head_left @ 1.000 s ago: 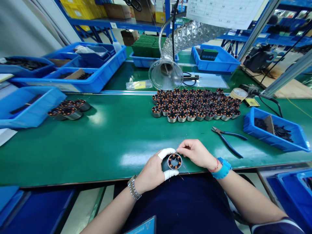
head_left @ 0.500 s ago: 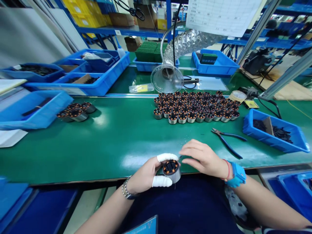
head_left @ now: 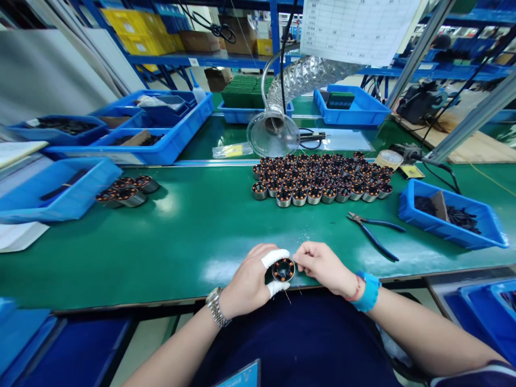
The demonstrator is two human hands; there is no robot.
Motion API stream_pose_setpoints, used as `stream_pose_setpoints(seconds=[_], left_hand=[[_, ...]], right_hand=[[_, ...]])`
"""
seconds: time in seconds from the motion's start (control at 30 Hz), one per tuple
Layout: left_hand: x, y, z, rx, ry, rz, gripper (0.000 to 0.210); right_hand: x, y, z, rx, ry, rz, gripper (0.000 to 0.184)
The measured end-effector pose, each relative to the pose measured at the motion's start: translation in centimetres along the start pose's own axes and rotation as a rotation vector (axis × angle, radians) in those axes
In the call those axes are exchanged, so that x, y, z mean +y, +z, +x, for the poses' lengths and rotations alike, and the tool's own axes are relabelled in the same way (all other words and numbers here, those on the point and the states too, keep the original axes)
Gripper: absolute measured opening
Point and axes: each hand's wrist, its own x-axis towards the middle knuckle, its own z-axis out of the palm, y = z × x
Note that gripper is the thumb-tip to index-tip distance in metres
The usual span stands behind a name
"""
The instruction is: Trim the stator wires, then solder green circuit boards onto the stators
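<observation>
My left hand (head_left: 252,279), with white covers on its thumb and a finger, grips a motor stator (head_left: 284,270) by its rim just over the table's front edge. The ring's open face, with copper windings and black lining, is turned up toward me. Thin wires (head_left: 287,295) dangle beneath it. My right hand (head_left: 320,264) is closed in a pinch at the stator's right rim; whatever lies between its fingertips is too small to make out. Beyond my hands, rows of similar stators (head_left: 314,180) stand on the green table.
Cutting pliers (head_left: 373,234) lie right of my hands, beside a blue bin (head_left: 455,215) of small black parts. Several stators (head_left: 131,191) stand at left near a blue tray (head_left: 52,204). A funnel-ended exhaust hose (head_left: 273,134) hangs behind the rows. White specks (head_left: 304,236) dot the table.
My right hand's fingers have closed from apart into a pinch at the rim. The stator has turned in my left hand, its face now more toward me and its centre open.
</observation>
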Motion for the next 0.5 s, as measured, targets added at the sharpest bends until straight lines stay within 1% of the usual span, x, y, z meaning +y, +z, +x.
stream_pose_setpoints(seconds=[0.03, 0.1, 0.17, 0.23, 0.3, 0.37, 0.43, 0.5], left_hand=[[-0.4, 0.2, 0.0, -0.005, -0.022, -0.003, 0.045], [-1.0, 0.3, 0.0, -0.017, -0.034, -0.027, 0.046], [-1.3, 0.2, 0.0, -0.03, -0.025, -0.061, 0.044], [-1.4, 0.1, 0.1, -0.035, -0.026, -0.084, 0.043], [-1.3, 0.0, 0.3, -0.039, -0.039, -0.097, 0.043], [-1.3, -0.2, 0.5, -0.056, -0.039, -0.105, 0.043], [-1.5, -0.4, 0.9, -0.099, -0.025, -0.101, 0.043], [-1.7, -0.5, 1.5, -0.16, -0.001, -0.09, 0.044]], right_hand=[[0.1, 0.1, 0.0, 0.023, -0.033, -0.023, 0.02], [0.3, 0.1, -0.1, 0.058, -0.17, -0.113, 0.016], [0.4, 0.0, -0.5, 0.068, -0.336, -0.23, 0.018], [0.6, 0.0, -0.8, 0.063, -0.444, -0.332, 0.021], [0.8, 0.3, -1.0, 0.055, -0.495, -0.424, 0.023], [1.1, 0.8, -1.2, 0.074, -0.53, -0.531, 0.025], [1.3, 1.4, -1.6, 0.12, -0.551, -0.627, 0.028], [1.4, 2.0, -2.1, 0.173, -0.556, -0.678, 0.032]])
